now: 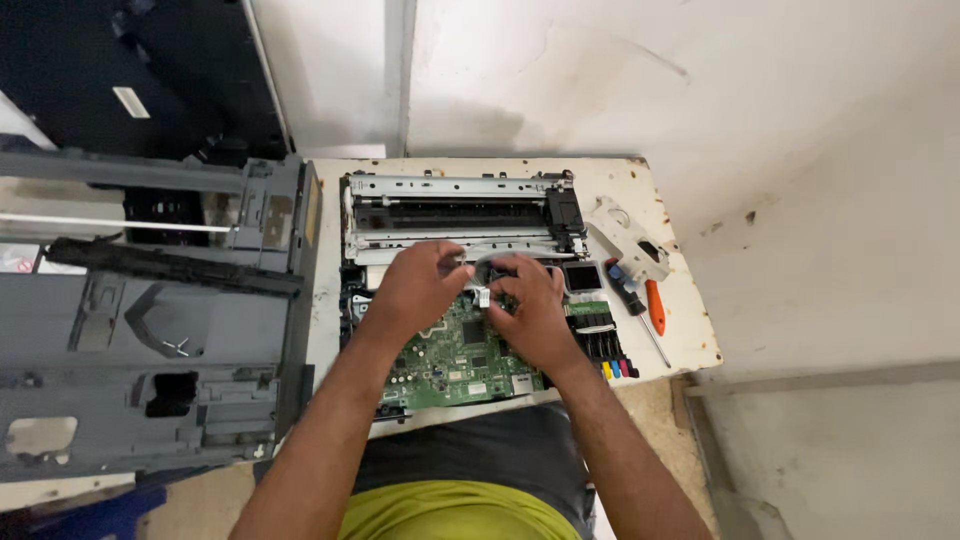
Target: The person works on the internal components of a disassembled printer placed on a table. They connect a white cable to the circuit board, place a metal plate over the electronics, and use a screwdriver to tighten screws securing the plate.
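Circuit board (462,355), green, lay bare at the near edge of the small white table (690,340), so the printer's outer shell was already off; the rest of the stripping looked unfinished. Left hand (418,285) and right hand (528,305) met just above the board, fingers pinched on a flat pale ribbon cable (482,296) where it joined the works; whether it was seated or loose I could not tell. Beside the right wrist sat black ink cartridges (600,345) with coloured tips. An orange-handled screwdriver (652,312) lay near the table's right edge. Farther back, the metal printer frame (455,215) with its rails was intact. Grey plastic covers (150,330) lay stacked to the left.
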